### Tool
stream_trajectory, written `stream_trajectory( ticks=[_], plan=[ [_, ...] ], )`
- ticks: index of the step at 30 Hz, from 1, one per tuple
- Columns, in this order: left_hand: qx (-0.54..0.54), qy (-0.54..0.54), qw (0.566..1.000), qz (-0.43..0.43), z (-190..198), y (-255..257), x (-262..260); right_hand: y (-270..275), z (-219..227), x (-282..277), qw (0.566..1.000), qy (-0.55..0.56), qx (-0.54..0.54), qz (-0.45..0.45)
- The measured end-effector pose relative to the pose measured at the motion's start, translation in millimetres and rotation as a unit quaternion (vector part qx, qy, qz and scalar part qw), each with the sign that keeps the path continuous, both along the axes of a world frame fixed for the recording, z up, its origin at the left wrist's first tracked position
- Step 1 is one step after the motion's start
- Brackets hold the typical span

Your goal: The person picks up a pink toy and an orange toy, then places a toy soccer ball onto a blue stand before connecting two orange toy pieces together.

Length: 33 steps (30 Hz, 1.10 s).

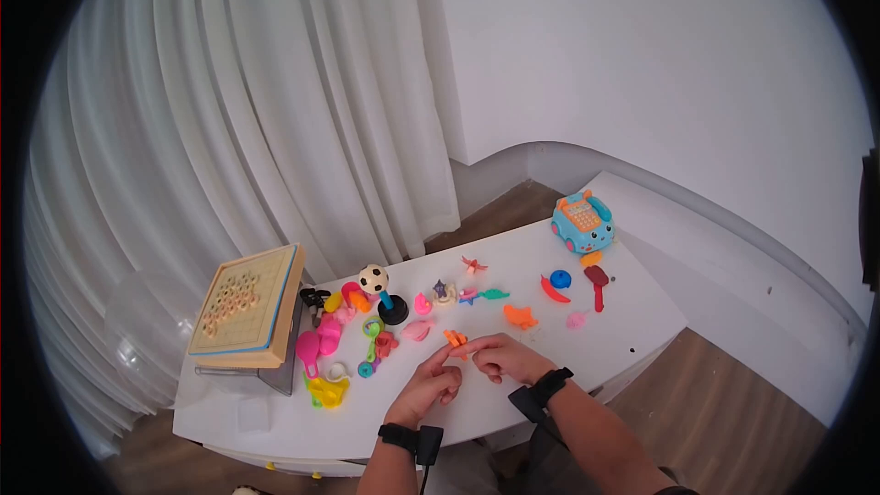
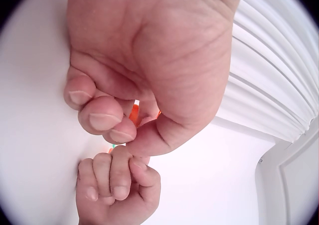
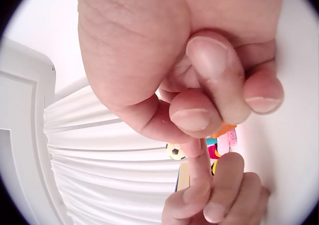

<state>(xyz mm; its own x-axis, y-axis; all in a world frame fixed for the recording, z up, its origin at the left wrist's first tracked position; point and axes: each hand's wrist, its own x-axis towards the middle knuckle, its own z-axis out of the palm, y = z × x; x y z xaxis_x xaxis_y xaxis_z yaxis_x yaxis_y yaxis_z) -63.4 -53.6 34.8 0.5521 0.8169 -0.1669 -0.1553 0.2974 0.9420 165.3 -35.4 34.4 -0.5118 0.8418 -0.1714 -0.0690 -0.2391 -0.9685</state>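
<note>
A small orange toy (image 1: pixel 456 339) is on the white table at the fingertips of both hands. My left hand (image 1: pixel 429 387) reaches it with a straight index finger, the other fingers bent. From the right, my right hand (image 1: pixel 510 359) also extends its index finger to the toy, its remaining fingers curled under. In the left wrist view, orange (image 2: pixel 134 114) shows through a gap in the left hand (image 2: pixel 149 55); the right hand (image 2: pixel 118 185) is opposite. The right wrist view has the right hand (image 3: pixel 174 60) hiding most of the toy, with the left hand (image 3: pixel 219 195) beyond.
Colourful toys, among them a pink spoon (image 1: pixel 309 348) and yellow piece (image 1: pixel 328 392), lie left. A football toy (image 1: pixel 373 279) stands near a board-game box (image 1: pixel 246 304). An orange animal-like piece (image 1: pixel 521 316), red piece (image 1: pixel 555 290) and blue toy phone (image 1: pixel 584 223) are to the right.
</note>
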Motion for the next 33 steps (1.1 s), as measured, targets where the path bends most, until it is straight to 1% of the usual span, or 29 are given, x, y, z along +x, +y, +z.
stream_trajectory(
  ticks=[3,7,10,12,16,19,21,25,27,28,30,33],
  plan=[
    [0.006,0.007,1.0,-0.008,1.4,2.0,-0.5,-1.7,2.2,0.8,1.0,0.015,0.0,0.003],
    [0.014,0.0,1.0,-0.006,-1.2,2.7,-1.1,-4.6,5.2,2.2,1.0,0.003,0.001,0.0],
    [0.0,-0.005,1.0,-0.003,0.3,1.4,-0.4,-3.8,2.7,3.2,1.0,0.031,-0.002,-0.003],
    [-0.03,-0.013,0.999,0.029,-1.8,0.8,-0.2,-3.1,4.2,3.0,0.999,0.034,0.008,0.002],
    [-0.055,-0.001,0.998,0.014,-0.2,1.7,-2.3,-3.6,5.4,3.0,0.999,0.04,0.002,0.0],
    [-0.058,0.002,0.998,0.024,5.4,-1.2,-1.9,-3.3,7.1,0.5,1.0,0.028,0.012,-0.006],
    [-0.051,-0.024,0.998,0.023,5.6,-1.3,-2.8,-0.7,6.0,-1.9,1.0,-0.013,-0.01,0.002],
    [-0.027,-0.042,0.998,0.035,6.8,-3.0,-0.9,2.7,-1.7,-2.8,0.999,-0.044,-0.019,-0.002],
    [-0.052,-0.01,0.998,0.019,-1.5,2.9,-2.2,2.9,-1.4,2.1,0.999,0.005,0.008,0.033],
    [-0.051,-0.011,0.998,0.019,-2.9,2.8,-2.5,2.1,-0.9,3.0,0.999,0.004,0.008,0.033],
    [-0.053,0.01,0.998,0.02,-3.0,2.3,-1.5,-1.0,1.3,3.6,0.999,0.037,0.006,0.015],
    [-0.046,0.004,0.999,0.001,-5.5,3.5,-5.3,-5.7,9.4,1.5,0.999,0.03,0.003,-0.009]
  ],
)
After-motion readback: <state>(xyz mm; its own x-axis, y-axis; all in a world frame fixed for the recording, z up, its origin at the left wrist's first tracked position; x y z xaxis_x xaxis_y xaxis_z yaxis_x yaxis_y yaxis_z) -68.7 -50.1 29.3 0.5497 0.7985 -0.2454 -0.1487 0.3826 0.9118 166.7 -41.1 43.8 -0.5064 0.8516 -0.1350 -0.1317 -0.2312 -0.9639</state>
